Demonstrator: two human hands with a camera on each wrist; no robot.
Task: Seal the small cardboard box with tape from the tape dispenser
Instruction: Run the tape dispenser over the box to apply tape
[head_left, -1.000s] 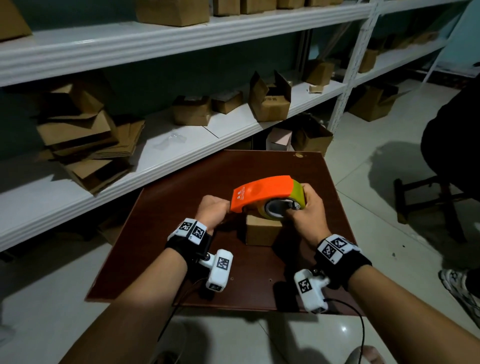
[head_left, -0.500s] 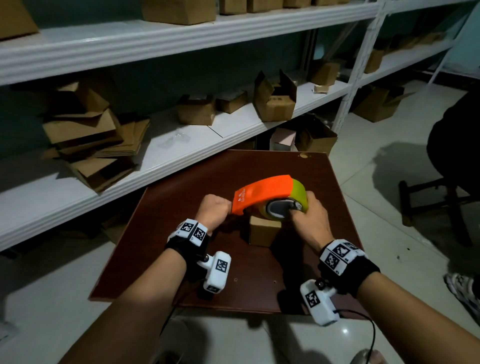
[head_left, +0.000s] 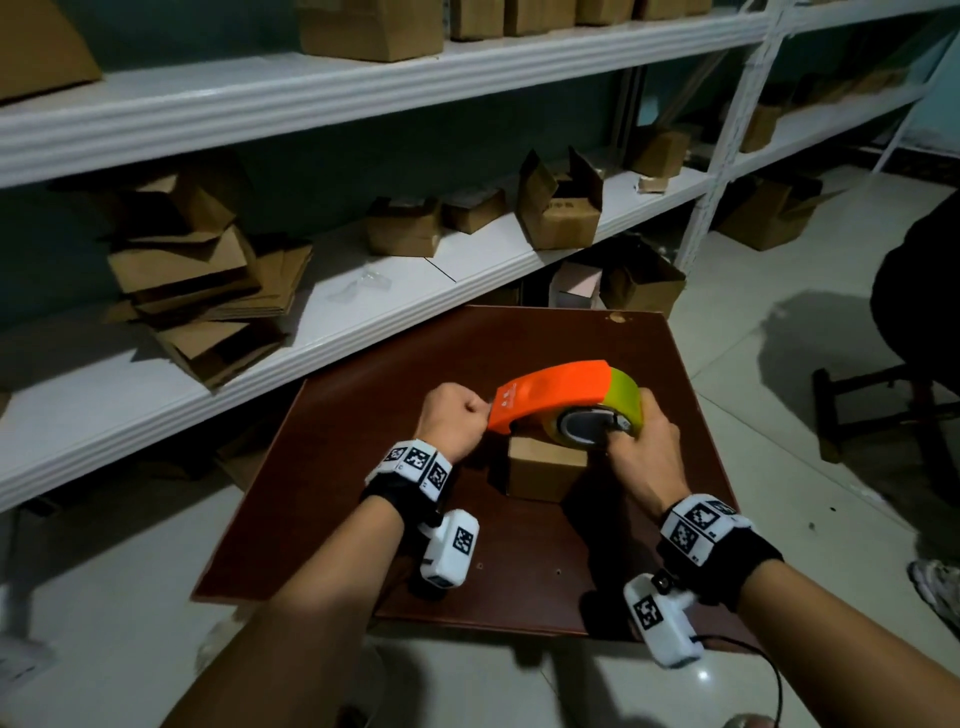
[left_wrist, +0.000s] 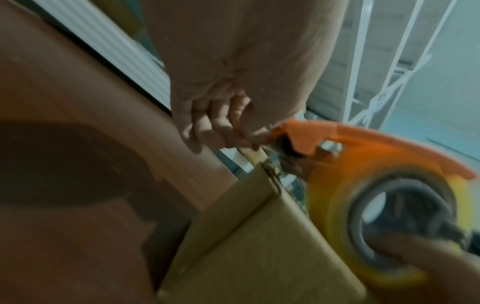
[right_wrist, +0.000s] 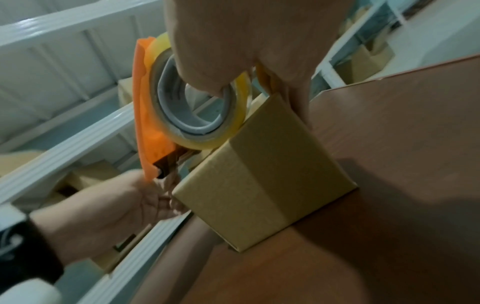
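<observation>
A small brown cardboard box (head_left: 545, 467) (left_wrist: 249, 242) (right_wrist: 262, 174) stands on the dark red-brown table (head_left: 363, 447). Just above it is the orange tape dispenser (head_left: 556, 395) (left_wrist: 363, 144) (right_wrist: 148, 127) with its yellowish tape roll (left_wrist: 345, 218) (right_wrist: 207, 115). My right hand (head_left: 641, 447) (right_wrist: 233, 51) grips the dispenser at the roll, thumb in the core. My left hand (head_left: 452, 415) (left_wrist: 223, 129) (right_wrist: 155, 197) is curled at the dispenser's front tip and pinches the tape end there. The tape strip itself is hard to make out.
White metal shelves (head_left: 363, 312) behind the table carry several cardboard boxes and flattened cartons (head_left: 197, 291). More boxes (head_left: 639, 286) sit on the floor past the table's far edge. A seated person (head_left: 919, 291) and a dark stool (head_left: 878, 405) are at the right.
The dispenser has risen slightly off the box top. My left hand stays curled at its front tip, and the right hand keeps its grip on the roll.
</observation>
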